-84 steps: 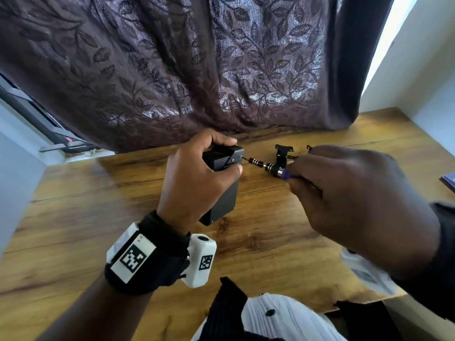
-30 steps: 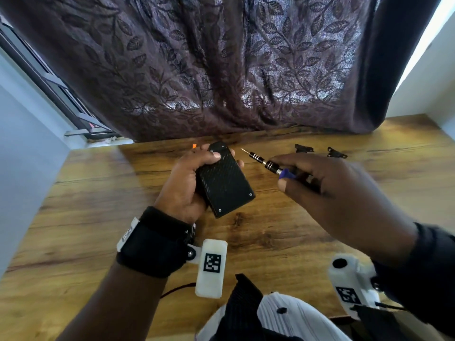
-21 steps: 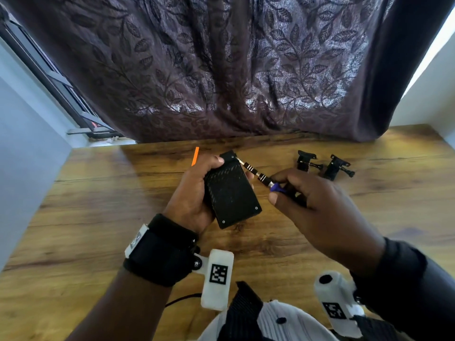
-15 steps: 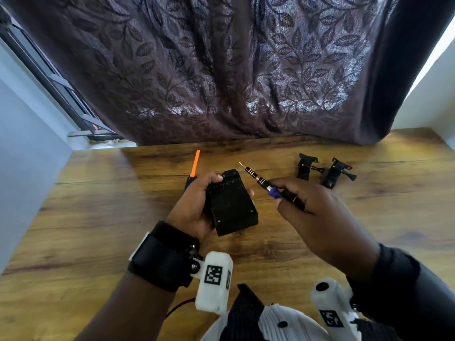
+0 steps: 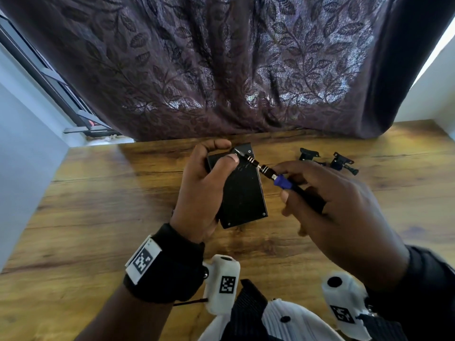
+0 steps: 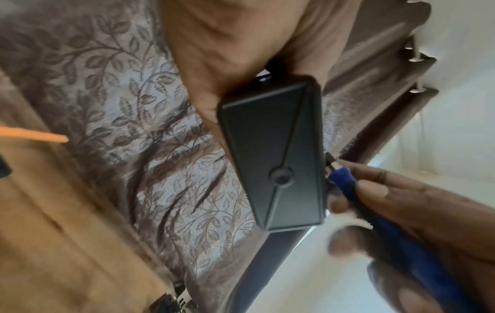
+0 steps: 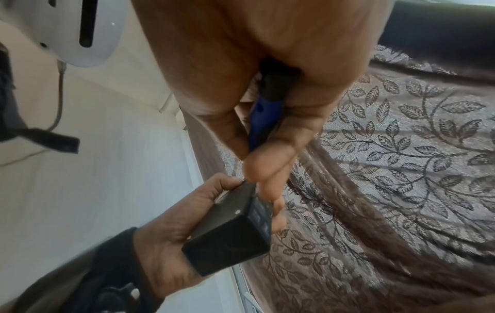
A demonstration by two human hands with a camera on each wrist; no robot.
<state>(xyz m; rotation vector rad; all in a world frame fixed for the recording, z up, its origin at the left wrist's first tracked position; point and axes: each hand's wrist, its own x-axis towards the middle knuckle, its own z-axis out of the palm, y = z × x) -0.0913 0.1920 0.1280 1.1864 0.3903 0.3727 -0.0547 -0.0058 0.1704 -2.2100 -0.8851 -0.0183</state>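
Note:
A black rectangular box (image 5: 243, 193) with small screws at its corners is held above the wooden table (image 5: 98, 217). My left hand (image 5: 209, 178) grips the box from its left side, thumb on the top face. My right hand (image 5: 320, 200) holds a small screwdriver (image 5: 280, 180) with a blue collar and black handle. Its metal tip meets the box's far right corner. In the left wrist view the box (image 6: 275, 154) shows a flat face with a round centre, the screwdriver (image 6: 345, 180) beside it. In the right wrist view fingers pinch the blue handle (image 7: 263, 118) above the box (image 7: 233, 235).
Two small black bracket pieces (image 5: 307, 155) (image 5: 342, 163) lie on the table at the right rear. A dark leaf-patterned curtain (image 5: 221, 70) hangs behind the table. An orange stick (image 6: 32, 134) shows in the left wrist view. White walls stand left and right.
The screwdriver tip has moved in from free air to the box's far corner. My left hand has turned and raised the box, hiding the orange stick in the head view.

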